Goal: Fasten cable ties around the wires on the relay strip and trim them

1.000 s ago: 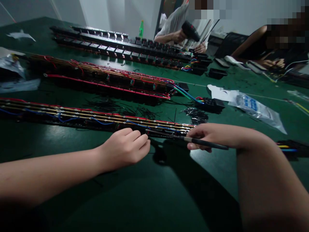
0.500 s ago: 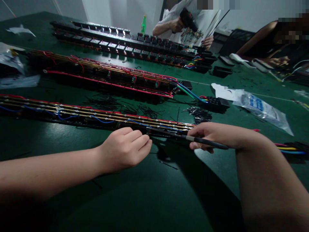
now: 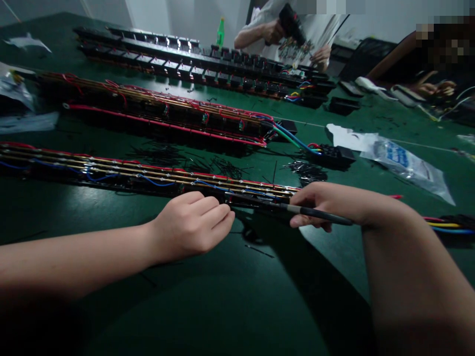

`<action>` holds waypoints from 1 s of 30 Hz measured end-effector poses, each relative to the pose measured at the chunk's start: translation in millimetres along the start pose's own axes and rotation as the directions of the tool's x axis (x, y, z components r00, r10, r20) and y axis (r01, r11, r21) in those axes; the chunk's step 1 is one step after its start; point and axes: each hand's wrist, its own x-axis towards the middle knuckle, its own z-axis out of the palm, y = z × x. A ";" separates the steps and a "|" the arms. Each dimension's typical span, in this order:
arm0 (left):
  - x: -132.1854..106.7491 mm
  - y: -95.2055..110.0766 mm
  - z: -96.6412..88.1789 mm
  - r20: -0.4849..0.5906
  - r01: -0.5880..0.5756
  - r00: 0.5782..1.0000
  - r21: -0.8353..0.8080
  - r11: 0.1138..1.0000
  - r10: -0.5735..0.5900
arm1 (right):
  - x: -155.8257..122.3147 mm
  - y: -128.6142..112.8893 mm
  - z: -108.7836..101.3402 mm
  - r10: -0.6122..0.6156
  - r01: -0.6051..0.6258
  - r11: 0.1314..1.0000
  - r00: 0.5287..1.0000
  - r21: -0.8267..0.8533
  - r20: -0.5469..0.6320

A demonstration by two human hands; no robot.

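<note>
My left hand (image 3: 195, 222) is closed in a fist at the near edge of a long black assembly (image 3: 156, 190). Its fingertips are turned away, so anything pinched in them is hidden. Brass rods, red wire and looping blue wire run along the top of this assembly. My right hand (image 3: 315, 202) grips a slim dark tool (image 3: 326, 216) with a lighter grey band and a long thin front end. That end points left along the assembly and reaches close to my left fingers. I cannot tell the tool's exact kind.
Behind lie a second wired assembly (image 3: 163, 118) and black rows of blocks (image 3: 208, 75). Black offcuts (image 3: 226, 168) and a clear plastic bag (image 3: 411, 165) are on the green table (image 3: 208, 306). Across it, a person holds a power drill (image 3: 292, 23); another person sits at the right.
The view has shifted slightly. Both my hands and the slim tool stay almost where they were at the assembly. The person across the table has moved the drill a little.
</note>
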 end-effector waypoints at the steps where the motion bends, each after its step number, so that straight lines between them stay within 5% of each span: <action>1: 0.2 -0.3 0.0 -0.002 -0.009 1.000 -0.002 1.000 0.009 | 0.1 0.3 0.2 0.001 -0.001 1.000 1.000 -0.009 0.004; 4: 0.8 -1.0 1.2 0.031 -0.048 0.998 -0.036 0.998 0.049 | -3.6 0.8 -0.9 0.013 -0.013 0.998 1.000 -0.054 -0.009; 8: 2.0 -3.7 1.4 0.228 -0.061 0.969 -0.169 0.984 0.099 | -20.7 1.7 -7.5 -0.043 0.034 0.996 0.993 -0.084 -0.108; 11: 8.5 -12.3 -5.2 0.301 0.035 0.952 -0.308 0.951 0.062 | -39.6 3.9 -13.9 -0.078 0.048 0.989 0.971 -0.139 -0.224; 14: 27.2 -28.8 -13.9 0.290 0.207 0.952 -0.364 0.908 -0.101 | -58.1 5.5 -18.9 -0.026 -0.034 0.980 0.955 -0.198 -0.295; 19: 82.0 -56.8 -2.3 0.411 0.556 0.818 -0.393 0.732 -0.401 | -78.7 8.6 -24.2 0.160 -0.239 0.947 0.929 -0.213 -0.333; 21: 102.0 -61.0 13.7 0.482 0.702 0.708 -0.408 0.583 -0.516 | -83.1 10.2 -24.6 0.283 -0.366 0.907 0.897 -0.208 -0.340; 23: 115.3 -60.7 32.2 0.611 0.774 0.627 -0.421 0.472 -0.483 | -86.1 10.2 -23.6 0.360 -0.459 0.862 0.854 -0.217 -0.376; 26: 121.5 -55.9 56.9 0.686 0.802 0.593 -0.457 0.386 -0.421 | -88.5 7.1 -20.8 0.353 -0.453 0.862 0.859 -0.227 -0.371; 30: 115.9 -49.9 77.7 0.696 0.798 0.601 -0.552 0.243 -0.393 | -87.3 3.8 -19.6 0.297 -0.374 0.901 0.901 -0.219 -0.315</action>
